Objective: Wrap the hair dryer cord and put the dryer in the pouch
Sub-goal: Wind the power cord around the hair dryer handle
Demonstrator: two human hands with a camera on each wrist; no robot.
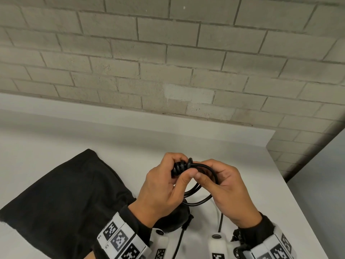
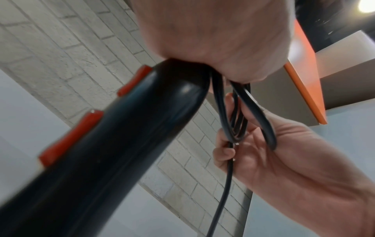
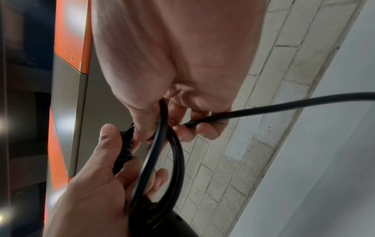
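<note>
Winding the cord: both hands at work above the counter.

Our left hand (image 1: 164, 186) curls its fingers (image 1: 174, 161) round the tight turns of cord (image 1: 180, 168) at the handle end of the hair dryer (image 2: 113, 144); our right hand (image 1: 226, 186) pinches the loose loops just beside it, thumb against thumb. The dryer hangs below the left hand, clear of the counter (image 1: 205, 143), its free cord trailing toward us. To do this step well, we judge, each new loop should match the last, kept snug but unkinked, the tail tucked in. The black pouch (image 1: 61, 199) lies on the counter to the left.
</note>
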